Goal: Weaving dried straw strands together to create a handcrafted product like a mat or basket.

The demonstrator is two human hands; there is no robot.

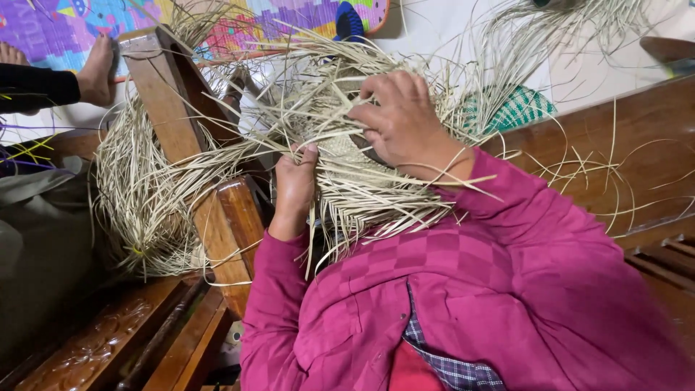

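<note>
Two hands work at a piece of woven straw [347,156] held in the middle of the scene, just above a magenta quilted jacket [463,289]. The left hand [295,185] grips the near left edge of the weave, fingers curled tight around a few pale strips, thumb pointing up. The right hand [405,123] lies over the far right side of the weave, palm down, fingers bent and pressing on the strands; whether it pinches a single strip cannot be told. Loose straw ends [391,203] fan out from the woven part in all directions, some trailing over the jacket sleeve.

Left of the hands a thick bundle of straw [137,195] hangs over a wooden chair arm [217,195], which runs from far left toward the near side. Carved dark wood [108,340] lies at the near left. On the right, more thin strands spread over a brown wooden board [637,145], and a green and white woven piece [517,108] shows behind the right hand. At the far left, another person's bare foot [98,72] rests near a colourful mat [65,25].
</note>
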